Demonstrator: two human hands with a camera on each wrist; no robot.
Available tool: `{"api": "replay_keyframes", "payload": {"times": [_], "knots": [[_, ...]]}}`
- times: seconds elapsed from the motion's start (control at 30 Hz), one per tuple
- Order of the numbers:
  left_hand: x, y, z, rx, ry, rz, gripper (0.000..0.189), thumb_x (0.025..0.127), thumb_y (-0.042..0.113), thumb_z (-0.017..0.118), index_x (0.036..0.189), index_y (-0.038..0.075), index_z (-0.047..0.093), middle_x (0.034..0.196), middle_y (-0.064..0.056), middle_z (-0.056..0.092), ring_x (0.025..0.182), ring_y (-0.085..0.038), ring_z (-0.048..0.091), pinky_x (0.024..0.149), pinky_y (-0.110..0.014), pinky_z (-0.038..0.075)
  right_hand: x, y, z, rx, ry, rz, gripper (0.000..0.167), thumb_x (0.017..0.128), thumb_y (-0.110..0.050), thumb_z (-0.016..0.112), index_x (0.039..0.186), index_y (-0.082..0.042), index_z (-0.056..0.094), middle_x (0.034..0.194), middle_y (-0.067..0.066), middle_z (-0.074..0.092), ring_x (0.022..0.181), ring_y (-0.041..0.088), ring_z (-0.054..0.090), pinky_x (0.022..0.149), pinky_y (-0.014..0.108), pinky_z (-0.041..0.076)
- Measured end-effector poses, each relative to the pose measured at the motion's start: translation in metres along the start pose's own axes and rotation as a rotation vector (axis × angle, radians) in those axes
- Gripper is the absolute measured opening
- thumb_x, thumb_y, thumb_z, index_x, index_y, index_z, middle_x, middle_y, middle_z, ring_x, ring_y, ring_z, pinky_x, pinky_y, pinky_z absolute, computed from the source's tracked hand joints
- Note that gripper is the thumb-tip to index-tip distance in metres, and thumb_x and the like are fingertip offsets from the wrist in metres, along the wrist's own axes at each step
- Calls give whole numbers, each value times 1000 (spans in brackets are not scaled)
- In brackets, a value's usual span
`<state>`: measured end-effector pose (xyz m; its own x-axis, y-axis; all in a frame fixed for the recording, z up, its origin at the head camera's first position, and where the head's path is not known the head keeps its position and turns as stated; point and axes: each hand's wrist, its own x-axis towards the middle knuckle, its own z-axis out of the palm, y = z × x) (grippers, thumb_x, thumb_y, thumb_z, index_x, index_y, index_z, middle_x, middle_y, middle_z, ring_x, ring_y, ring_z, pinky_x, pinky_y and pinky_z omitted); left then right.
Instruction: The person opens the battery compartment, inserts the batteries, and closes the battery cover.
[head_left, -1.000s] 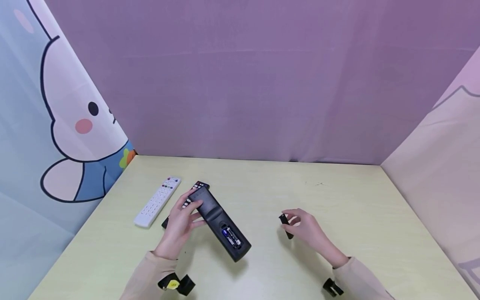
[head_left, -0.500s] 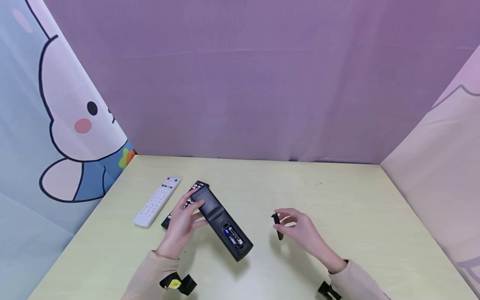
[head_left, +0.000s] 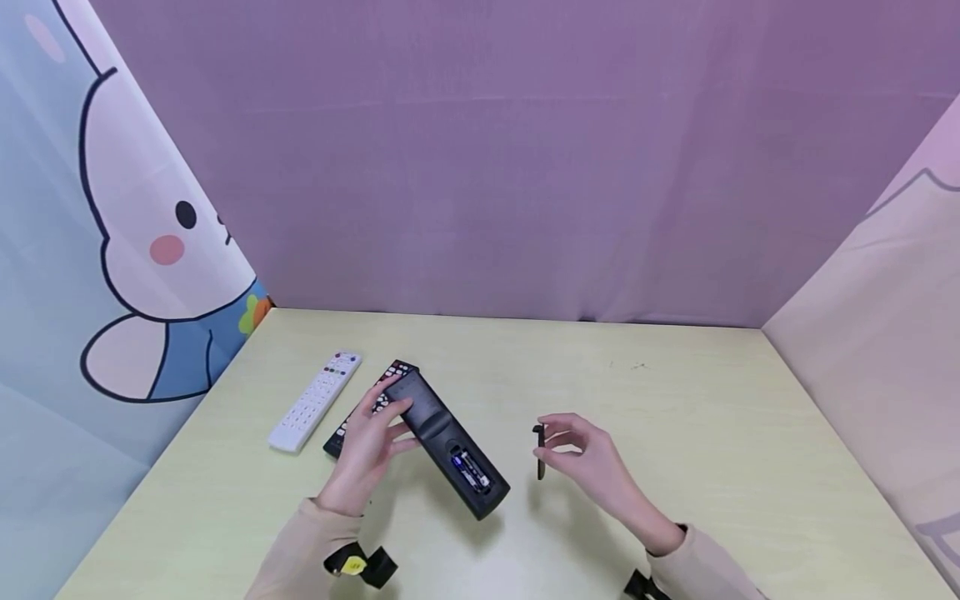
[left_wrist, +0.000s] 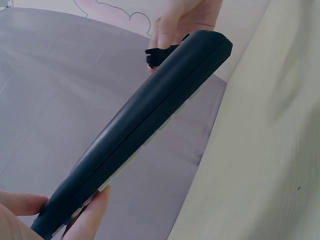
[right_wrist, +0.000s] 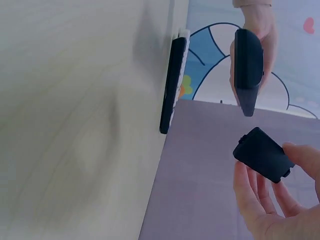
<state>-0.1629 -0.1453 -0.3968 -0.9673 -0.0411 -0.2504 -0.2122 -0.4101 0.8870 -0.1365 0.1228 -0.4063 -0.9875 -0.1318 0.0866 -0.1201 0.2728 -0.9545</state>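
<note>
My left hand grips the upper end of a black remote control, its back turned up and tilted toward the right. In its uncovered compartment lie batteries. To the right of the remote, my right hand pinches a small black battery cover by its edges, seen edge-on in the head view. In the right wrist view the battery cover shows its flat face and small tabs between thumb and fingers. The remote is held above the table, thumb on one side and fingers on the other in the left wrist view.
A white remote lies on the pale table at the left. Beside it a second black remote lies buttons up, partly hidden by my left hand and the held remote. A purple cloth hangs behind the table.
My right hand has moved left toward the held remote, and the battery cover has turned from slanted to nearly upright, edge-on. The left hand and its remote have shifted slightly right.
</note>
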Motion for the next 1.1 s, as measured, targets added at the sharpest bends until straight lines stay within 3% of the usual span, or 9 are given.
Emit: {"api": "replay_keyframes", "payload": {"times": [0.37, 0.57, 0.73, 0.97, 1.1], "knots": [[2, -4, 2, -14, 18, 24, 46, 85, 1, 49, 127, 17, 39, 109, -17, 44, 68, -20, 63, 59, -36, 54, -6, -11, 16, 172, 34, -63, 36, 72, 3, 68, 106, 4, 56, 93, 16, 58, 83, 11, 58, 73, 24, 52], [2, -4, 3, -6, 16, 32, 51, 86, 0, 48, 133, 14, 33, 108, -16, 45, 68, -19, 63, 60, -36, 54, -9, -14, 25, 218, 19, -113, 37, 71, 5, 67, 106, 5, 55, 93, 18, 57, 84, 11, 58, 75, 26, 52], [3, -5, 4, -6, 27, 26, 52, 86, 1, 48, 134, 13, 32, 103, -12, 48, 67, -19, 62, 60, -35, 54, -10, -14, 34, 262, 4, -88, 37, 72, 5, 67, 107, 1, 55, 92, 14, 57, 81, 14, 60, 74, 27, 52], [3, -7, 4, -13, 26, 30, 49, 86, 1, 48, 132, 13, 34, 96, -8, 50, 68, -19, 63, 57, -33, 54, -11, -14, 43, 261, 11, -97, 38, 71, 6, 67, 108, 3, 55, 96, 22, 56, 83, 12, 58, 74, 26, 52], [3, -7, 4, -17, 26, 28, 49, 86, 1, 48, 131, 13, 34, 95, -7, 51, 68, -19, 63, 57, -33, 54, -11, -14, 46, 228, 26, -119, 37, 71, 5, 68, 106, 1, 56, 95, 17, 58, 83, 11, 57, 76, 26, 52]]}}
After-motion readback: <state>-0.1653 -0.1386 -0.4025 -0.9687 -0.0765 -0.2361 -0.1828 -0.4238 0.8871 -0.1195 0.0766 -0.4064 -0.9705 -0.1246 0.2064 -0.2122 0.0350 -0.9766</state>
